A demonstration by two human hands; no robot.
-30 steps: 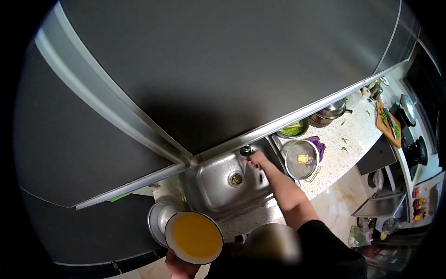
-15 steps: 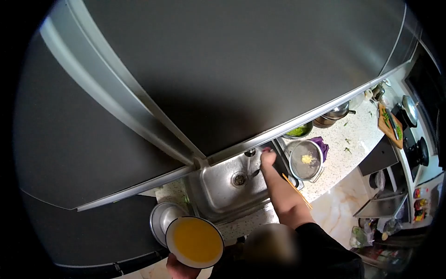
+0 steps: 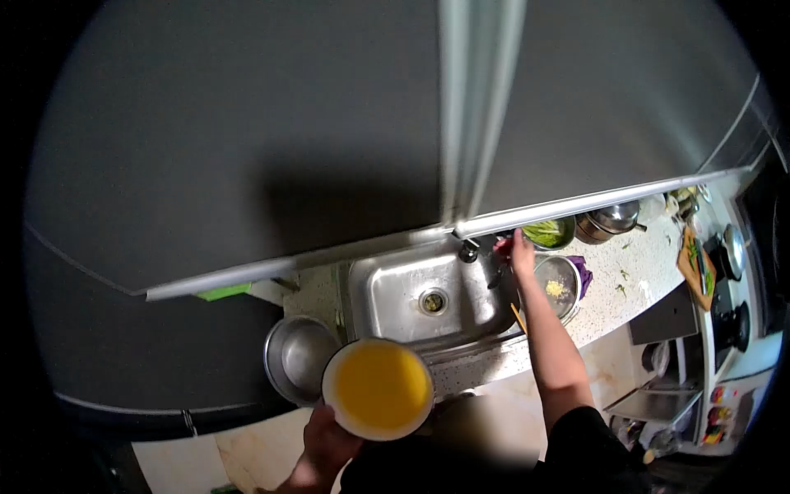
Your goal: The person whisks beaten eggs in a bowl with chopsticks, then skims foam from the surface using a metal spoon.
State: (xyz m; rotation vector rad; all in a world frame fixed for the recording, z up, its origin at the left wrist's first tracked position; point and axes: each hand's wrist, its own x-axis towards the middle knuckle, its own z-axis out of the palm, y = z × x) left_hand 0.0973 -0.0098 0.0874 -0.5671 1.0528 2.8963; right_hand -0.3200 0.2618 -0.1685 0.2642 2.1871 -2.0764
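A white bowl with a dark rim, filled with yellow liquid like beaten egg, is held level by my left hand at its lower left edge. My right hand reaches over the far right corner of the metal sink. Its fingers are curled closed, and what they hold, if anything, is unclear. A thin dark object shows just below these fingers. To the left of that hand stands the faucet. A bowl of green vegetable pieces is just beyond the hand.
An open metal pot sits left of the sink. On the right are a round container with pale yellow bits, purple leaves, a lidded pot, chopsticks and a cutting board with greens. Dark cabinets overhang the counter.
My view has swung round. The right hand has moved from the sink's right side toward the green vegetable bowl. My left hand still holds the bowl, now nearer the sink's front edge.
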